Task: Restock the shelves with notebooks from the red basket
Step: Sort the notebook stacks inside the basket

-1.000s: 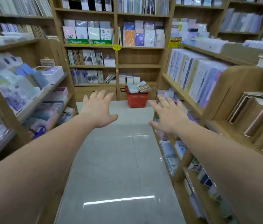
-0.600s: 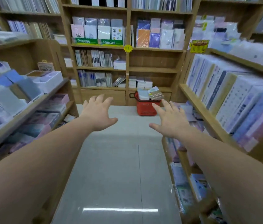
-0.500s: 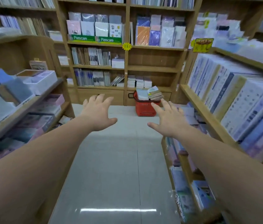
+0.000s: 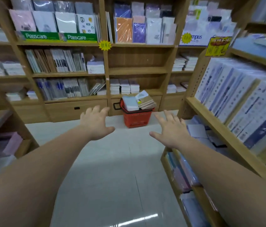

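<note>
A red basket [image 4: 136, 118] stands on the floor at the foot of the back shelves. Stacked notebooks [image 4: 138, 102] rise above its rim, pale covers on the left and tan ones on the right. My left hand [image 4: 94, 123] is stretched forward with fingers spread, left of the basket and nearer to me. My right hand [image 4: 170, 130] is also spread open, to the basket's right. Both hands hold nothing and touch nothing. Two bare wooden shelves [image 4: 138, 71] sit directly above the basket.
Wooden shelving [image 4: 60, 74] full of wrapped notebooks lines the back wall. A shelf unit [image 4: 227, 133] juts in on the right and another [image 4: 14, 128] on the left, leaving a tiled aisle [image 4: 112, 169] between them that leads to the basket.
The view has moved forward down the aisle; the basket and back shelves appear larger and closer. Both hands stay stretched out, open and apart.
</note>
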